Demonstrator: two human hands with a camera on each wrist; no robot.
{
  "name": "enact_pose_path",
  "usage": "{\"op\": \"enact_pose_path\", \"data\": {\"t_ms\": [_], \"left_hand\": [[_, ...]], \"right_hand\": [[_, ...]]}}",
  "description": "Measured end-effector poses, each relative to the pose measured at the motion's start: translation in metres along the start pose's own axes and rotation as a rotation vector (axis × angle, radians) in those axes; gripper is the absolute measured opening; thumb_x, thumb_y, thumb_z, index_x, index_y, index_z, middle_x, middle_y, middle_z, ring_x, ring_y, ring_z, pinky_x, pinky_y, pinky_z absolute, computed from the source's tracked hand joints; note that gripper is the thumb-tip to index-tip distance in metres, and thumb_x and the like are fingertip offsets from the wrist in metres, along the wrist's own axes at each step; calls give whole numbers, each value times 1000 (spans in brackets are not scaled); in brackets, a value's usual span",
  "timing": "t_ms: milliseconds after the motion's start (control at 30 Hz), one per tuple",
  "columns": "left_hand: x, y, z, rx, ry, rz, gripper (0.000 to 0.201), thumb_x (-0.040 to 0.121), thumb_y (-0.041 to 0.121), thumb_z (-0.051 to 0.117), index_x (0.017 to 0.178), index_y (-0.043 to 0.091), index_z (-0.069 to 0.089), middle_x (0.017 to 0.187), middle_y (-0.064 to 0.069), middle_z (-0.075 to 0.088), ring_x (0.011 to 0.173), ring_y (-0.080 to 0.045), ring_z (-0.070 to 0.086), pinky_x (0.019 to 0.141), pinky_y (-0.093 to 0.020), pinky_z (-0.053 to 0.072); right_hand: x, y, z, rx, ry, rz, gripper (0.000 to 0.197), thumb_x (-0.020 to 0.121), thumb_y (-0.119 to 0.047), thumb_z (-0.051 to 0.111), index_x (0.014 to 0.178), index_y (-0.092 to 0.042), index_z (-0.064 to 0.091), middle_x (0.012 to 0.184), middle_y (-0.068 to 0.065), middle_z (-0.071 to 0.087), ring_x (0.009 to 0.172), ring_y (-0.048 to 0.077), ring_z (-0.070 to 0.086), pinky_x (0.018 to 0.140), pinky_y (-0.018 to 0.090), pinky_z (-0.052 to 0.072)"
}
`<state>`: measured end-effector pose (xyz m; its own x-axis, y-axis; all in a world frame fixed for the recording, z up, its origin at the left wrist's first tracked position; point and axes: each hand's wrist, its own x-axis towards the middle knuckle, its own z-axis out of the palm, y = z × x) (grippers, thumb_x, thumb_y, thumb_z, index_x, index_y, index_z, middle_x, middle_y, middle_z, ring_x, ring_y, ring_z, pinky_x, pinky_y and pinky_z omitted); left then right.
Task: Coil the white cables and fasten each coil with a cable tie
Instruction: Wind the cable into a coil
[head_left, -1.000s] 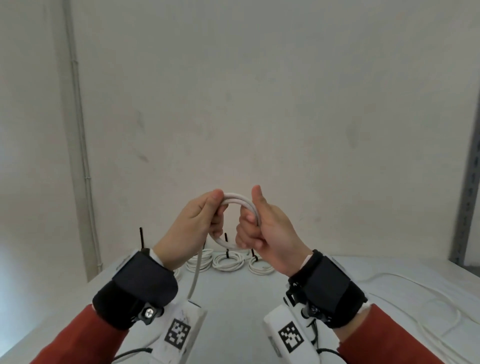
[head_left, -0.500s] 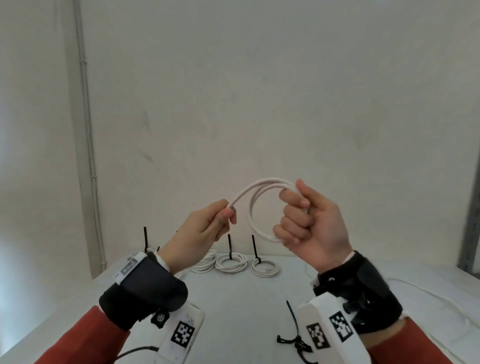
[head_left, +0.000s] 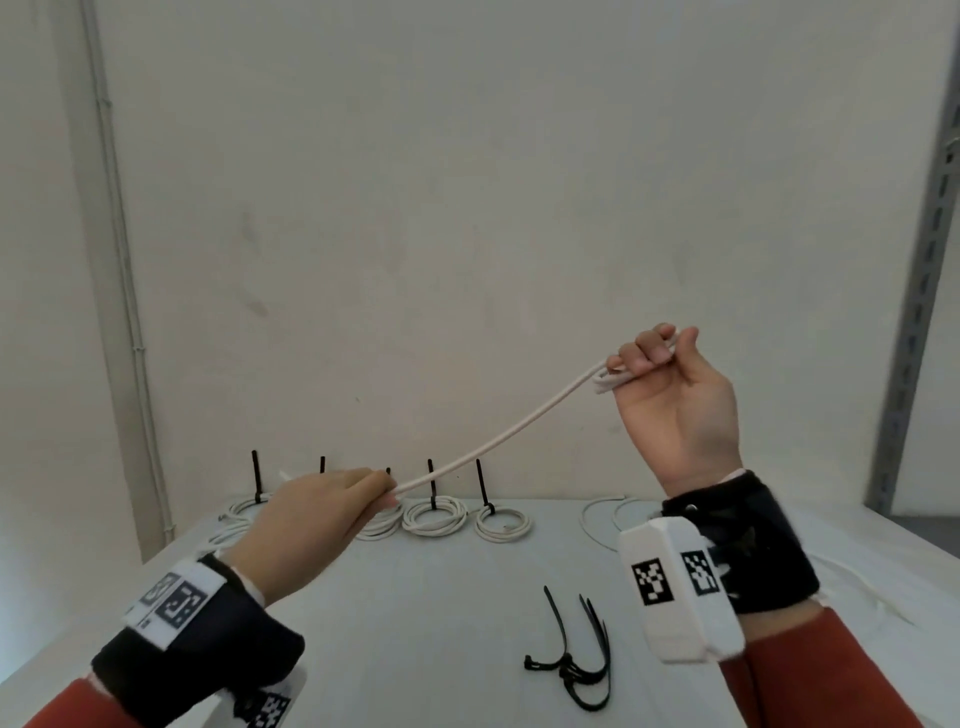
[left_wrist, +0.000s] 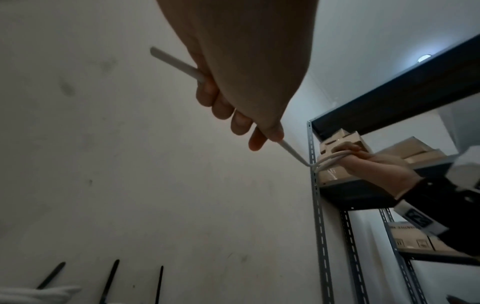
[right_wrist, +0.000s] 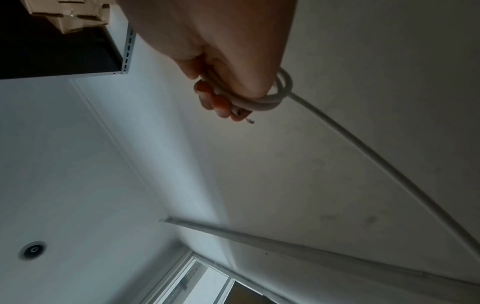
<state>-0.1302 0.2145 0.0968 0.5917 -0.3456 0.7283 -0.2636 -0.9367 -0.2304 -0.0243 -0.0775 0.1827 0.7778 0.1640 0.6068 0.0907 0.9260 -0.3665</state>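
Note:
A white cable (head_left: 498, 441) stretches taut between my two hands above the table. My right hand (head_left: 660, 364), raised at the right, grips a small bunch of cable loops (right_wrist: 270, 98) in its curled fingers. My left hand (head_left: 363, 493), lower and to the left, pinches the cable's other end; a short tail (left_wrist: 174, 62) sticks out behind the fingers. Several finished white coils (head_left: 436, 517) with upright black ties lie in a row at the table's back. Loose black cable ties (head_left: 582, 660) lie on the table in front of my right wrist.
More loose white cable (head_left: 602, 514) lies at the back right of the white table (head_left: 415, 649). A metal shelf rack (left_wrist: 319, 205) with cardboard boxes stands to the right. A plain wall rises just behind the table.
My hands have moved apart: the right rose up and to the right, the left dropped to the left. The wide loop has been pulled down into a small bunch with a straight taut length.

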Motion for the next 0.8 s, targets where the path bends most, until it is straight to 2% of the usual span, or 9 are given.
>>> {"op": "enact_pose_path", "data": {"t_ms": [167, 300, 433, 500, 533, 667, 733, 800], "left_hand": [[1, 9, -11, -17, -16, 158, 35, 101, 43, 24, 91, 25, 52, 73, 12, 60, 59, -11, 57, 46, -21, 39], [4, 20, -29, -19, -13, 244, 38, 101, 38, 27, 92, 21, 59, 75, 10, 60, 62, -12, 53, 45, -23, 41], [9, 27, -39, -14, -52, 306, 30, 102, 39, 24, 99, 24, 51, 78, 10, 61, 60, -14, 56, 42, -22, 43], [12, 29, -46, -20, -56, 322, 28, 102, 38, 25, 100, 24, 50, 79, 10, 62, 62, -14, 57, 42, -23, 44], [14, 29, -50, -25, -49, 327, 27, 101, 37, 27, 100, 24, 50, 80, 9, 62, 63, -14, 58, 44, -23, 44], [27, 21, -69, -29, 32, 271, 22, 98, 37, 35, 98, 22, 51, 81, 5, 63, 65, -20, 60, 45, -31, 48], [33, 15, -74, -9, 64, 227, 23, 98, 38, 35, 98, 22, 52, 81, 6, 63, 65, -21, 61, 44, -34, 48], [37, 10, -75, -6, 86, 174, 24, 98, 39, 34, 99, 23, 52, 85, 6, 64, 67, -21, 62, 45, -36, 49]], "right_hand": [[8, 13, -15, -194, 167, -96, 27, 104, -22, 31, 82, -15, 45, 62, -4, 50, 55, 12, 49, 65, 25, 46], [6, 28, -25, -478, 299, -171, 26, 105, -19, 33, 82, -12, 44, 72, 4, 58, 56, 15, 59, 65, 28, 52], [2, 47, -31, -876, 271, -203, 22, 104, -15, 33, 86, -9, 43, 73, 7, 65, 50, 12, 62, 56, 25, 49], [-2, 57, -36, -1066, 177, -172, 20, 103, -17, 37, 90, -6, 47, 73, 7, 67, 50, 14, 62, 54, 23, 48], [-6, 60, -39, -1176, 101, -155, 19, 103, -18, 38, 89, -9, 48, 73, 6, 68, 51, 16, 63, 55, 24, 49], [-23, 67, -45, -1618, -375, -1, 20, 100, -16, 43, 83, -25, 47, 74, -4, 70, 58, 17, 63, 61, 28, 51], [-32, 69, -44, -1670, -559, 143, 21, 100, -14, 45, 82, -24, 49, 71, -4, 69, 54, 8, 59, 59, 24, 47], [-43, 71, -44, -1599, -647, 261, 24, 101, -15, 43, 78, -18, 50, 62, -5, 61, 51, 3, 52, 57, 14, 38]]}}
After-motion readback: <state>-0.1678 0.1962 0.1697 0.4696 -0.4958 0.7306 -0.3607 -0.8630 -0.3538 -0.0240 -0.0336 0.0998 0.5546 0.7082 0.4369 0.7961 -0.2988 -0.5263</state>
